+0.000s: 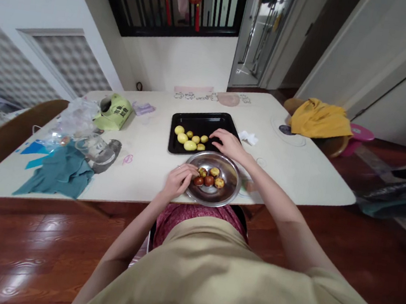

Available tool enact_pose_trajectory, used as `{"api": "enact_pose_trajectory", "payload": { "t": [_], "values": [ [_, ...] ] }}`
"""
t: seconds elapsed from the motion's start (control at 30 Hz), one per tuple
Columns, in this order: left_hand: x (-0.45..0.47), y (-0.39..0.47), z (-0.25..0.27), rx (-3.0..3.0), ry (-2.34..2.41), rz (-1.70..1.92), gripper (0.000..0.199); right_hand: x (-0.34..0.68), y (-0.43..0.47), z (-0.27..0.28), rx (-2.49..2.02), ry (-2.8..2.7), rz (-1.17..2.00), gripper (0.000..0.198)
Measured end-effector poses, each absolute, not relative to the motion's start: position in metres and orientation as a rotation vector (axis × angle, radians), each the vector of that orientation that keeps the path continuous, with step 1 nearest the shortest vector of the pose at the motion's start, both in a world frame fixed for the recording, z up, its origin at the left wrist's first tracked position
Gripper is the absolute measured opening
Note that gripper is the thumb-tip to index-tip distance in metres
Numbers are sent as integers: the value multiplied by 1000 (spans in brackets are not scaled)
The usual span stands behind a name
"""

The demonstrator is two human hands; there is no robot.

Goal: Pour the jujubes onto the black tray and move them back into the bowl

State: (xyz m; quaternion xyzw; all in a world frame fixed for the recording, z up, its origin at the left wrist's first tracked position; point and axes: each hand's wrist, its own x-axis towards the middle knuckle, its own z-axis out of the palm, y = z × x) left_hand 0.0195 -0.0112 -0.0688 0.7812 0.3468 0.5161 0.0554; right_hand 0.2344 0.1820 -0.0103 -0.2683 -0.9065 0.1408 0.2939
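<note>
Well, in the head view both hands work at the near edge of a white table (148, 164). The right hand (229, 144) is over the right part of a black tray (222, 121), palm down, its fingers bent and parted, with nothing visible between them. On the tray, just left of those fingertips, seven yellow pieces (190, 145) lie loosely grouped, some larger and paler than others; they are round or oval.

Directly nearer the person, a steel bowl (235, 182) sits at the table's edge, close against the near side of the tray. Five pieces in the bowl (209, 181) lie together: some are glossy red-brown, others yellow with dark mottling. The left hand (179, 180) is at the bowl's left rim, fingers bent in over it, the fingertips right beside the mottled piece; whether they grip it I cannot tell.

A crumpled tissue (249, 138) lies just right of the tray. Well to the left are a green bag (115, 113), clear plastic (79, 117) and a teal cloth (59, 169). Past the table's right end, a yellow garment (321, 119) drapes over a chair (335, 146).
</note>
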Motion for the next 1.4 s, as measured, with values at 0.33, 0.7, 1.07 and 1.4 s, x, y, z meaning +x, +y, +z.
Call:
{"api": "enact_pose_trajectory", "payload": {
  "t": [0.33, 0.7, 1.07, 1.4],
  "values": [
    [18, -10, -71, 2374, 1047, 1564, 34, 195, 224, -32, -816, -2656, 324, 34],
    [18, -9, -71, 2386, 1026, 1580, 33, 195, 218, -28, -936, -2648, 253, 32],
    [20, -11, -69, 2380, 1061, 1556, 34, 259, 141, -7, -728, -2423, 304, 29],
    [20, -12, -67, 2380, 1066, 1557, 35, 285, 87, -7, -791, -2703, 187, 32]
  ]
}}
